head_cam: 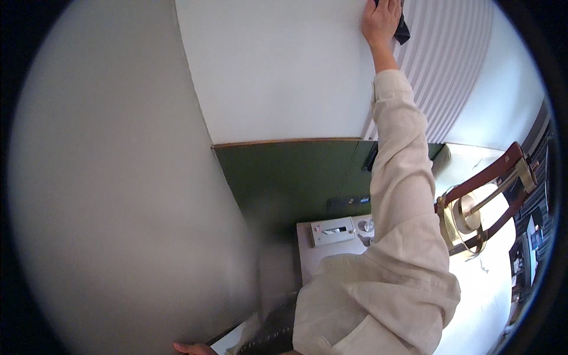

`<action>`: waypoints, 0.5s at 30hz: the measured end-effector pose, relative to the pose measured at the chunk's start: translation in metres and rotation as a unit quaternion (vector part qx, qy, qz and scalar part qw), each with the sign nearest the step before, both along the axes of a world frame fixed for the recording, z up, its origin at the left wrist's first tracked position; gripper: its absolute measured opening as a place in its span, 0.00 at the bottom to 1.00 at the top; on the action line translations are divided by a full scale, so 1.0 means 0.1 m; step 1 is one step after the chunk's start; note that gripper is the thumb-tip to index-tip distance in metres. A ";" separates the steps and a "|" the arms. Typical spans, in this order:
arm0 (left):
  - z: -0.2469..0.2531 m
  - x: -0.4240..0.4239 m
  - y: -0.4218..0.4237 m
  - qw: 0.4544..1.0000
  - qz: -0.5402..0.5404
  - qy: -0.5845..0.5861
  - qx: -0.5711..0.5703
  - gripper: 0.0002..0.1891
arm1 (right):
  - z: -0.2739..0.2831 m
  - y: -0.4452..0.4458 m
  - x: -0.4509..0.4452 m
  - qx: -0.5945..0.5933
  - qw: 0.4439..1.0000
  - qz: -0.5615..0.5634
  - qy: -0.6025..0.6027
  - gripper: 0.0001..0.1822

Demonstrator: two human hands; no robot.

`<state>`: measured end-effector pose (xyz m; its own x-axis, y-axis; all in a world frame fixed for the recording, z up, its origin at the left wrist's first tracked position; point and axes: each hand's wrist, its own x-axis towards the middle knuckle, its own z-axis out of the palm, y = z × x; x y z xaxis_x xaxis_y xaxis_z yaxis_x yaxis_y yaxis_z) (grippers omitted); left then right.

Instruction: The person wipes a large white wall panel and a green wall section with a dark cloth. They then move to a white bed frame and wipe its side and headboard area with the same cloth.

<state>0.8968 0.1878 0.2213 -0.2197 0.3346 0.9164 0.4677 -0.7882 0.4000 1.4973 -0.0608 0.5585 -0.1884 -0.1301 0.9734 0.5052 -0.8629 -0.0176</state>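
My right hand [382, 22] is raised at the top of the view, palm flat on a black cloth [402, 33]. The cloth lies against the wall where the plain white panel [279, 71] meets a striped panel [437, 62]. Its fingertips are cut off by the top edge. A beige sleeve covers the arm. Low at the bottom left, only part of my left hand [195, 349] shows, near the grey wall [115, 177] and a dark-edged object [230, 339] with a pale face. Whether it holds anything is hidden.
A lamp with brass fittings and brown straps [483, 204] hangs close to my right arm. Below are a bedside table [306, 262], a tissue box [333, 231] and a drinking glass [368, 226]. A socket strip [348, 202] sits on the green panel [284, 177]; a white bed [477, 301] stands right.
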 end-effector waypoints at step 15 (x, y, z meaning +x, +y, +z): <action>0.02 -0.14 -0.01 0.999 0.019 0.041 0.029 0.41 | -3.96 0.37 -0.68 0.012 0.976 0.110 0.189 0.19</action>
<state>0.8823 0.1865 0.2229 -0.1547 0.2734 0.9494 0.5273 -0.7898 0.3134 1.4297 -0.0237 0.1623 0.2185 -0.1499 0.9643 0.6317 -0.7314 -0.2568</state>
